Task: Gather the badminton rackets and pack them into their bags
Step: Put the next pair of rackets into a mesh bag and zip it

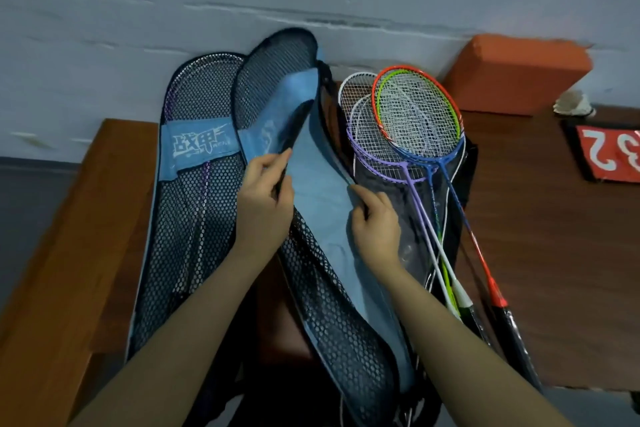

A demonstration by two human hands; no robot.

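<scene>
A blue and black mesh racket bag lies open in the middle, its mesh flap lifted. My left hand pinches the edge of that flap. My right hand grips the blue lining's right edge. To the left lies a second mesh bag with a purple racket inside, closed flat. Right of the open bag, several loose rackets lie stacked on a clear and black cover: purple, white, blue and red-and-green frames, their handles pointing toward me.
Everything rests on a brown wooden bench against a pale wall. An orange foam block stands at the back right, a white shuttlecock beside it. A red number card lies at the far right.
</scene>
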